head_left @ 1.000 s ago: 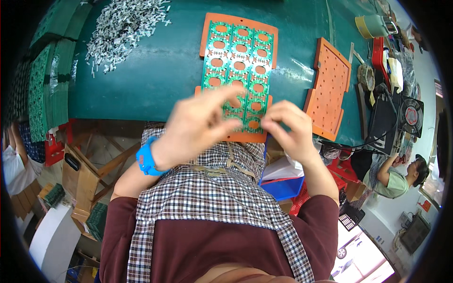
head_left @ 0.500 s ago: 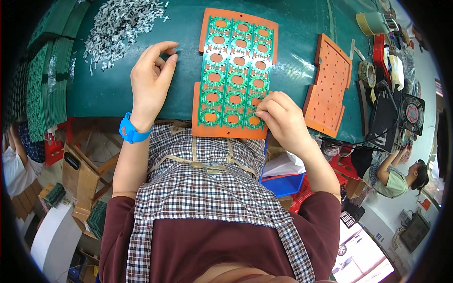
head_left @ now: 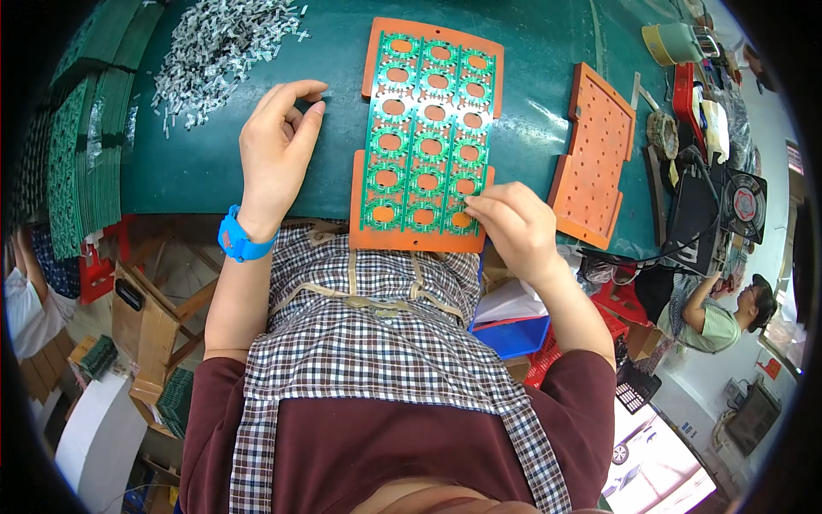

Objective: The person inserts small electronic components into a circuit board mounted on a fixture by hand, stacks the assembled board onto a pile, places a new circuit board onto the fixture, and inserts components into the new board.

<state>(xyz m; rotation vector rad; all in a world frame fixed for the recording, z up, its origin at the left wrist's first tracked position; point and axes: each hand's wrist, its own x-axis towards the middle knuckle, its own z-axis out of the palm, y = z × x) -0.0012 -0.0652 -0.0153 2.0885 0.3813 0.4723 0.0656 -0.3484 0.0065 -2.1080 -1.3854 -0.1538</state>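
A green circuit board panel [head_left: 431, 128], with rows of ring-shaped boards and oval cut-outs, lies on an orange fixture plate [head_left: 385, 239] in front of me. My right hand [head_left: 519, 228] is at the panel's lower right corner, its thumb and forefinger pinched together over the board. Whatever is between those fingertips is too small or hidden to make out. To the left of the panel, my left hand [head_left: 278, 150] hovers over the table, thumb and forefinger tips apart and the other fingers curled. Nothing shows between them. A blue band circles that wrist.
A heap of small clear and grey pieces [head_left: 224, 56] lies at the far left. Beside it stand stacks of green panels [head_left: 86, 163]. On the right are a second orange plate [head_left: 592, 154], a pale green mug [head_left: 675, 43] and a black fan [head_left: 745, 206]. Another person works at far right.
My right hand has shifted slightly down and turned, its fingers still pinched at the panel's corner. My left hand has barely moved.
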